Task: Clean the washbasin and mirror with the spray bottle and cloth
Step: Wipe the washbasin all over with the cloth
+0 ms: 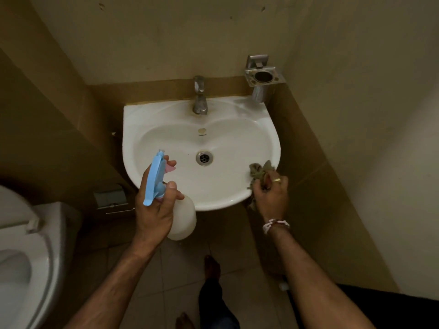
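— Which step is this?
— The basin, I'd say, at the spray-and-wipe stage. Nearest, the left hand has its grip wrapped round the neck of the spray bottle. A finger is curled over the pink trigger, and the bottle is aimed into the bowl from over the near left edge of the washbasin.
— And the other one?
— The right hand has its grip bunched tight on the cloth. The cloth is pressed against the near right rim of the washbasin, and part of it hangs below the edge.
— Any wet patches?
— Too dim to tell. The bowl looks white around the drain. Further back, the tap stands at the far edge, and a metal holder is on the wall by the far right corner.
— What next?
— Probably a squeeze of the trigger, then the cloth swept round the bowl toward the tap. The mirror isn't in view, so that part looks not yet begun, and the person would need to look up for it.
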The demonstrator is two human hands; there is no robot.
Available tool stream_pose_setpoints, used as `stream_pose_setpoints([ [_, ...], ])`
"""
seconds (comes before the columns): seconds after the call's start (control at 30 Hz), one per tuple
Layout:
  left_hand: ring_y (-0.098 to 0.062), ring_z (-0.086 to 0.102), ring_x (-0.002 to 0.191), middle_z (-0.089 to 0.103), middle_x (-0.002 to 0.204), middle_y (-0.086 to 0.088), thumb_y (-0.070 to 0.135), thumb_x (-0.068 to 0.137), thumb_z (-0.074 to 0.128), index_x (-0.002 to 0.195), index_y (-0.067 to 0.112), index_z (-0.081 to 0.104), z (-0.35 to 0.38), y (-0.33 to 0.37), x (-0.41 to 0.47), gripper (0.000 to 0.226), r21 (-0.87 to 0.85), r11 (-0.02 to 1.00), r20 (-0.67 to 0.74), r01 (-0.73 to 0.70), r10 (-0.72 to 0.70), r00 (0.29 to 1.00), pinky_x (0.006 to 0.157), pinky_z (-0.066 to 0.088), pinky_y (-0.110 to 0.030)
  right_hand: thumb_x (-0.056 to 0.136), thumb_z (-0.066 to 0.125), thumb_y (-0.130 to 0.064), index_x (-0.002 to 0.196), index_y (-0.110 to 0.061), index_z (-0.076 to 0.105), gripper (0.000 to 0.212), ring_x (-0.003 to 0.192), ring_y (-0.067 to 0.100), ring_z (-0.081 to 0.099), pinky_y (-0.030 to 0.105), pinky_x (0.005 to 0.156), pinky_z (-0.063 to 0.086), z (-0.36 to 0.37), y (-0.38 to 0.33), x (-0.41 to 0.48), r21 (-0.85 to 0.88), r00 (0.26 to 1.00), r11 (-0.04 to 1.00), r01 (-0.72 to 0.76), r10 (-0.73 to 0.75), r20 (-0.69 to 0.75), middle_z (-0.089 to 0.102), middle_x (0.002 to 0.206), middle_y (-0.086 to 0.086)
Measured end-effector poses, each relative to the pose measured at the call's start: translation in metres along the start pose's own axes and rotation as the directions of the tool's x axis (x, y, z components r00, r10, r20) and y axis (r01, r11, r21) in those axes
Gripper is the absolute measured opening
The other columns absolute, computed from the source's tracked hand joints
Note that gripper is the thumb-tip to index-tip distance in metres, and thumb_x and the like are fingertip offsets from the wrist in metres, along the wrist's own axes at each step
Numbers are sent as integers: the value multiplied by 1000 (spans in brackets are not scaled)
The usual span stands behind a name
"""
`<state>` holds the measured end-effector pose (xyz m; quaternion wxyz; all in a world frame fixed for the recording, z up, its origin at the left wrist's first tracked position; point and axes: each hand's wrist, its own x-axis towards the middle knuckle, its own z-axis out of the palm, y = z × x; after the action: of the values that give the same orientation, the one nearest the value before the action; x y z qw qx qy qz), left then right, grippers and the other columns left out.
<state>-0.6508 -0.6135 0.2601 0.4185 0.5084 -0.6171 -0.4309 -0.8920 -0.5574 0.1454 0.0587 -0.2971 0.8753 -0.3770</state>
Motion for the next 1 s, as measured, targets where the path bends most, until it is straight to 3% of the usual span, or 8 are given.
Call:
stream_pose_setpoints([
  [0.07,16,58,80,60,109,-30,0,96,46,116,-21,49,-2,0,-7,30,1,1000,4,8,-8,1000,70,38,6,81,67,-35,113,-20,65,35,88,34,61,29,65,42,-3,-24,-21,-187,992,980,59,-38,117,49,108,8],
  [0.17,20,56,81,61,104,-22,10,95,51,114,-22,51,-9,0,-19,37,2,999,-31,50,-49,998,70,37,7,86,56,-43,100,-20,63,28,89,30,60,30,63,40,5,-61,-49,-350,944,913,210,-95,316,48,108,6],
  [0.4,18,58,79,62,103,-29,25,90,57,108,-25,53,-24,3,-42,53,-44,999,-35,12,-13,999,74,36,7,89,51,-41,100,-12,65,35,90,32,64,33,65,36,50,-122,-70,-342,784,788,511,-265,561,63,103,11],
  [0.53,20,57,80,61,105,-32,0,93,50,111,-24,51,-27,-5,-48,30,-17,999,-45,46,-47,998,75,36,6,90,48,-58,93,-13,66,48,89,31,65,31,66,35,32,-103,-33,-371,707,682,630,-307,637,68,96,9],
  [0.7,14,60,75,60,104,-32,-3,93,49,118,-20,49,-31,-7,-50,30,-35,999,-48,26,-28,998,72,40,4,88,52,-62,100,-14,68,52,97,30,64,35,73,40,8,-75,34,-586,784,569,577,-184,593,69,104,10],
  [0.8,15,60,76,62,102,-29,22,92,58,117,-20,50,-37,-5,-48,49,-88,995,-72,37,-43,996,73,39,4,92,51,-53,108,-14,68,45,104,29,63,34,83,45,17,-82,27,-644,803,522,559,-147,578,68,110,9],
  [0.87,15,60,78,68,90,-19,32,87,56,110,-23,53,-43,-6,-47,59,-88,995,-94,37,-46,994,74,35,7,90,53,-47,109,-16,67,39,107,28,63,33,84,46,29,-94,7,-606,790,572,553,-128,600,68,113,8],
  [1.0,18,57,78,65,65,30,7,93,56,111,-18,53,-51,-16,-41,31,-72,988,-111,139,-147,983,71,30,11,89,51,-47,106,-12,69,43,106,31,63,32,80,45,68,-132,-50,-427,738,729,534,-156,657,69,111,12],
])
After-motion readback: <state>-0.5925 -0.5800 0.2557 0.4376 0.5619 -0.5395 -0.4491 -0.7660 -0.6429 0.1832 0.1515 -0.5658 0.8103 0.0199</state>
